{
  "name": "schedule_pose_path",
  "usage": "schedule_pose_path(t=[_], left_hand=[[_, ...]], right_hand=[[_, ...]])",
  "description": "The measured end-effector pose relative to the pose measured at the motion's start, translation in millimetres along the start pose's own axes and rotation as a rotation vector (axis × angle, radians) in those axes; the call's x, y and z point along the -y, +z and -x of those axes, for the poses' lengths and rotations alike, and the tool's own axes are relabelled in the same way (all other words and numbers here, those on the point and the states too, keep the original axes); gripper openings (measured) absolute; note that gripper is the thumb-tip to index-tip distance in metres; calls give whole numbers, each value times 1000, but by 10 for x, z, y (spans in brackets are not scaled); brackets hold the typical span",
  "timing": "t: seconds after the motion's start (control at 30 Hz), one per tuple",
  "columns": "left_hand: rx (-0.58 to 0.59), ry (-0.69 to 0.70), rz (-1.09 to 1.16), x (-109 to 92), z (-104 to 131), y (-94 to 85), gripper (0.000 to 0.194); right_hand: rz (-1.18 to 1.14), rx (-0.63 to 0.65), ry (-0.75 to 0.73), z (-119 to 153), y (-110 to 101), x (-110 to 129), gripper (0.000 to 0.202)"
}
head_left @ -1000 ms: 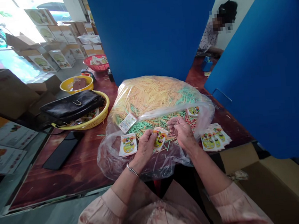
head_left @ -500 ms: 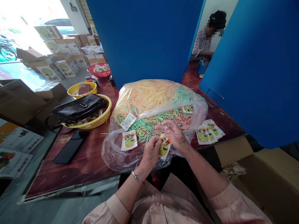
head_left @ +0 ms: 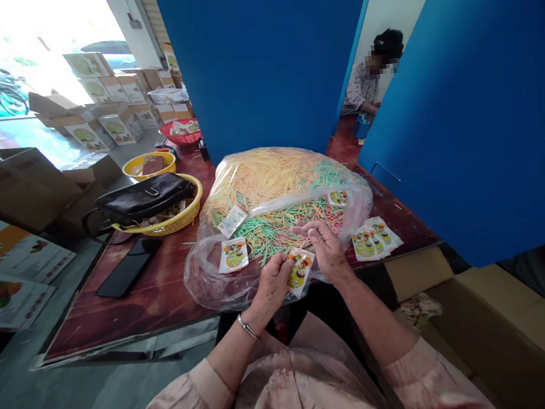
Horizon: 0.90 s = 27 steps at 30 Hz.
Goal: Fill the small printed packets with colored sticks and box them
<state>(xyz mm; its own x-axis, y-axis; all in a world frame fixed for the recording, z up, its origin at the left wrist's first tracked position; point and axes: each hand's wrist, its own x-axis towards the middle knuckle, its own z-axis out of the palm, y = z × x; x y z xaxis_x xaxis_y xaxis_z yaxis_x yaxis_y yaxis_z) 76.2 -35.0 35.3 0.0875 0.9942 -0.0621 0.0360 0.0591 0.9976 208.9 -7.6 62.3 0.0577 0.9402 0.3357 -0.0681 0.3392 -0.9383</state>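
My left hand is closed, pinching the side of a small printed packet with fruit pictures on it. My right hand is just right of the packet's top, fingers stretched leftward over the sticks and partly apart; I make out nothing in them. Beyond both hands lies a large clear plastic bag, its mouth toward me, full of thin green, yellow and pink sticks. On the bag rest a printed packet, a pale packet and another packet at the right.
Several overlapping packets lie right of the bag. A black phone and a yellow basket bearing a black handbag are at left. Blue panels stand behind; a person sits beyond. An open carton is below right.
My right hand has drawn slightly right, away from the packet, so more of its top shows. The left hand keeps its grip. The whole view has shifted a little.
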Motion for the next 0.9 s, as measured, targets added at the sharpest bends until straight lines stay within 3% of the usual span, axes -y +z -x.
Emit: schedule_pose_path(t=[0.17,0.3,0.4,0.47,0.57,0.63,0.7,0.77,0.9], left_hand=[[29,-24,110,-3,-24,-3,20],[16,-82,280,-39,-46,-16,23],[41,-78,338,-78,-55,28,24],[76,-45,289,-106,-60,52,22],[56,-14,181,-127,-74,-14,21],[7,-19,151,-107,-94,-144,22],[-58,-31,143,-54,-120,-318,24],[-122,-59,133,23,-151,-500,26],[-227,-79,67,153,-224,-814,30]], right_hand=[[194,224,54,67,-16,-18,26],[210,111,129,204,-6,-116,47],[193,44,238,344,21,-246,36],[205,-74,265,394,-69,-308,29],[288,-289,313,342,-495,-324,30],[516,-337,349,232,-908,-333,29],[888,-277,383,104,-1296,-396,25],[1171,-113,356,3,-1570,-511,23],[1550,121,205,-92,-1777,-690,25]])
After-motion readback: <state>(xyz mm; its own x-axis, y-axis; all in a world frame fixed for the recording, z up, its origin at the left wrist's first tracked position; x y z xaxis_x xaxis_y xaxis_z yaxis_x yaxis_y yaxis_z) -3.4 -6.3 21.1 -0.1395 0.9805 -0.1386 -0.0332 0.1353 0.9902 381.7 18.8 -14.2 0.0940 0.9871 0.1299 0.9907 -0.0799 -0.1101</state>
